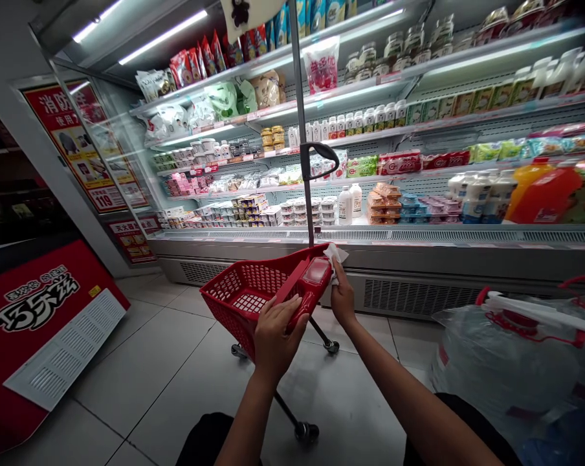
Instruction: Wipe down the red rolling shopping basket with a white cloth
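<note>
A red shopping cart basket with a perforated wall stands before me on a dark wheeled frame. Its near side carries a thick red handle panel with a smooth, shiny rectangle on top. My left hand grips the left end of this panel, fingers curled over it. At the panel's far right end, my right hand pinches a crumpled white tissue against the edge. Part of the tissue is hidden by my fingers. A grey pole with a black loop grip rises behind the basket.
Ahead runs a refrigerated display case stocked with yogurt, bottles and pouches. A red freezer chest stands at left. Large plastic water bottles are close by on my right. Grey floor tiles lie beneath the cart.
</note>
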Demonstrator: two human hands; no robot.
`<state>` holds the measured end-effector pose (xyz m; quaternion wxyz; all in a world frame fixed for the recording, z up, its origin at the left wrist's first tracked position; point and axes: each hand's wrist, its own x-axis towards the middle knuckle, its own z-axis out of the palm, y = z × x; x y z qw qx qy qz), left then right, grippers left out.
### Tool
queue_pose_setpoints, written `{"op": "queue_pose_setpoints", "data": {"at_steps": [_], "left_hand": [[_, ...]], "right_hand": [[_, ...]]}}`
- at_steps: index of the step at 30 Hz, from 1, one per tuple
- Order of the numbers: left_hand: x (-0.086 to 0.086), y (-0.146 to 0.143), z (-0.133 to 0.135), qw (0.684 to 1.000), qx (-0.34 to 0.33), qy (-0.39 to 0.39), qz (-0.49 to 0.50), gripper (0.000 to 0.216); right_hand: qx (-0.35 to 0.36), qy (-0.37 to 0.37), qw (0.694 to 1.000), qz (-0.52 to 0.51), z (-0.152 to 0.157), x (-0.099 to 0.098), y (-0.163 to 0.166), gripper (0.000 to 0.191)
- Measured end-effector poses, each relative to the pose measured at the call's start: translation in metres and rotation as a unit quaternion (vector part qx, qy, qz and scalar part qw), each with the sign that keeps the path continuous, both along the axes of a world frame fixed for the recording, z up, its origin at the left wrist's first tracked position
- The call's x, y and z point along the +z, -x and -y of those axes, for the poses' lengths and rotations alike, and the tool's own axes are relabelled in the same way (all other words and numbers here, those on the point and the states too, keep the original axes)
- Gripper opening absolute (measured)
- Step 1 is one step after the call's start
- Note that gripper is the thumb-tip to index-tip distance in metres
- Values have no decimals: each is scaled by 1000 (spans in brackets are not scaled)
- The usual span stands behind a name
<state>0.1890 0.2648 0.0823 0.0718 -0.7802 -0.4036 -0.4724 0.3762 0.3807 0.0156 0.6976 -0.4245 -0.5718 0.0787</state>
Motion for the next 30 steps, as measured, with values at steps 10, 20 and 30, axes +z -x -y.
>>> {"op": "queue_pose_setpoints", "data": {"at_steps": [10, 20, 30], "left_hand": [[-1, 0, 3, 1000, 7, 7, -16, 29], [-3, 23, -12, 987, -30, 62, -147, 69], [-14, 16, -19, 993, -8, 61, -104, 78]], "right_hand": [[102, -113, 962, 226, 94, -13, 21, 72], [84, -12, 968, 235, 51, 29, -40, 85], [101, -89, 925, 354, 127, 28, -12, 71]]}}
